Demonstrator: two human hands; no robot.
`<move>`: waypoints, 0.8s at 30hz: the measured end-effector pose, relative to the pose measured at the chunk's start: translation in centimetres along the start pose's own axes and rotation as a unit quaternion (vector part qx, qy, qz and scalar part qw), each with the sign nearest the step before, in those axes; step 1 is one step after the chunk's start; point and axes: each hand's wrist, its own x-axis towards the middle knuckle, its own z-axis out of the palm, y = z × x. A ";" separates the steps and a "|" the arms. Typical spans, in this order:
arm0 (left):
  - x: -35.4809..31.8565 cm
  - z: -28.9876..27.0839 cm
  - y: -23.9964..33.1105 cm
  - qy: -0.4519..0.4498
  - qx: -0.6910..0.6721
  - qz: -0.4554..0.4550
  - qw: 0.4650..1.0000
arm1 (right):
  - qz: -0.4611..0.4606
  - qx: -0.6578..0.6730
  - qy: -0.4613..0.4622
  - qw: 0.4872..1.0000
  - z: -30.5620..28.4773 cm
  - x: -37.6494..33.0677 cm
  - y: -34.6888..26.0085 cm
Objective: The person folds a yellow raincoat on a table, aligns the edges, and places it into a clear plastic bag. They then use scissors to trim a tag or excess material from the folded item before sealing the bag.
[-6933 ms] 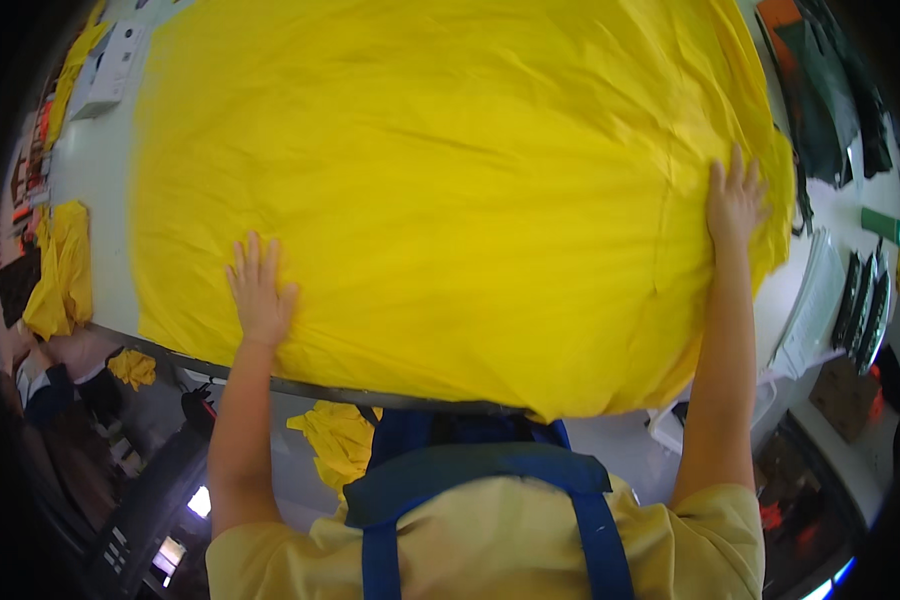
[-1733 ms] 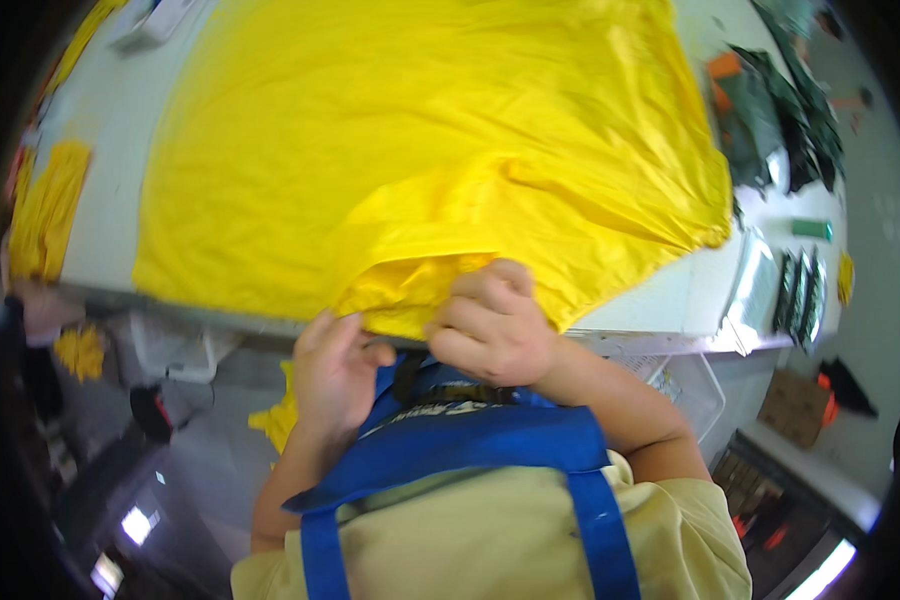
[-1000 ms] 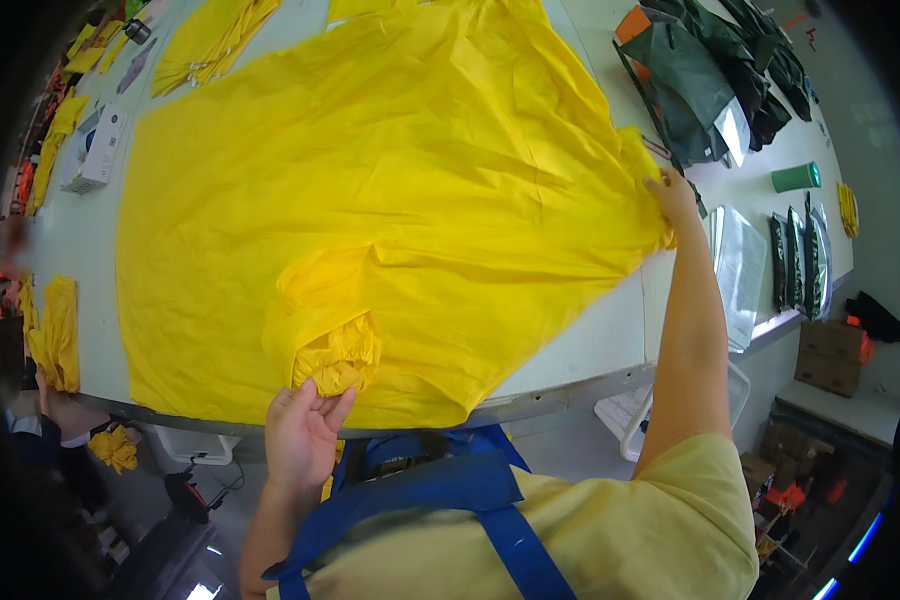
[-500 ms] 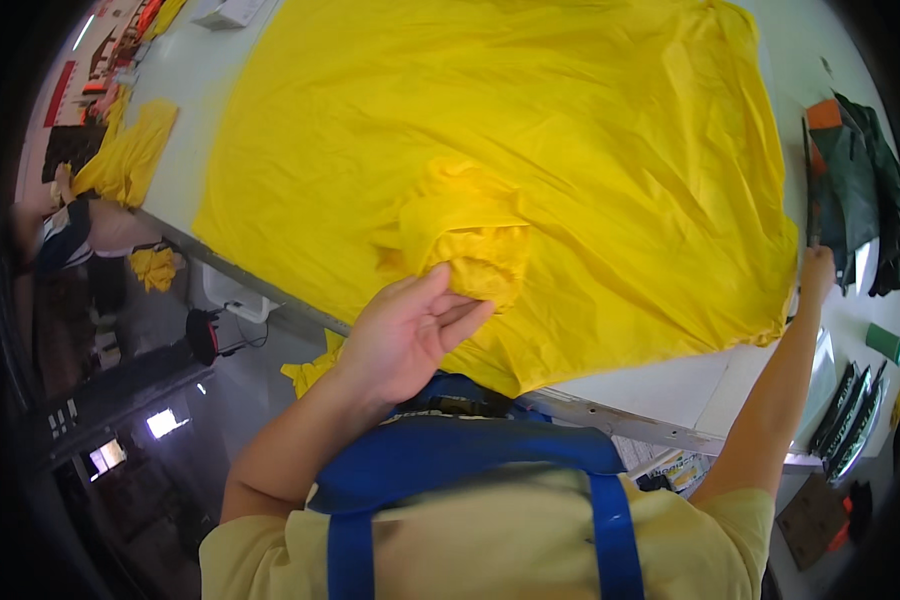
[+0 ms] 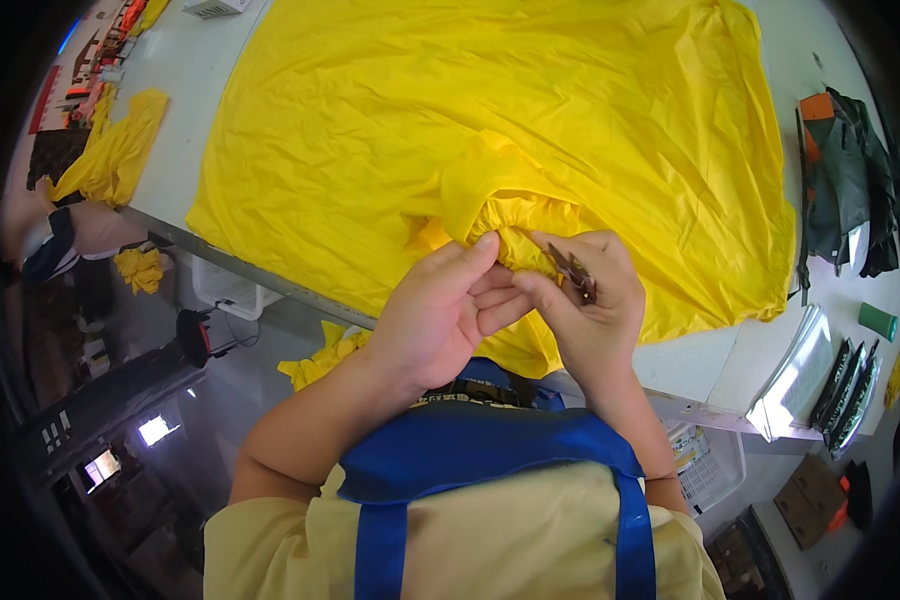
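Note:
A large yellow garment or sheet of yellow cloth (image 5: 450,100) lies spread and wrinkled over the table before me. Near its front edge, a gathered, elastic-looking cuff (image 5: 518,215) is bunched up. My left hand (image 5: 435,315) is closed on the cuff's near edge, pinching it between thumb and fingers. Against the cuff's right side is my right hand (image 5: 605,310), closed round small dark thread snips (image 5: 574,276), their blades pointing up and left. Its thumb and fingertips come close to the left fingers at the cloth; whether they also grip the cuff is hard to see.
Dark green garments (image 5: 838,190) lie at the table's right side, with a green thread spool (image 5: 878,321) and shiny clear packets (image 5: 792,375) nearer. Another person (image 5: 75,235) sits at the left beside more yellow cloth (image 5: 125,150). A white basket (image 5: 705,465) stands below the table's front edge.
My right hand has come from the table's right side to the cuff, now with the snips in it. My left hand has shifted slightly right, still pinching the cuff.

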 end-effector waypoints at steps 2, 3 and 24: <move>-0.6 -0.7 0.4 -0.039 0.000 -0.003 0.999 | -0.129 -0.030 0.025 0.991 0.8 -0.5 0.7; -0.8 -1.1 0.6 -0.058 -0.001 -0.005 0.998 | -0.192 -0.046 0.036 0.980 1.1 -0.8 0.8; -3.0 -3.1 0.7 -0.079 -0.031 -0.005 0.996 | -0.345 -0.279 0.040 0.895 -0.6 -2.4 -0.4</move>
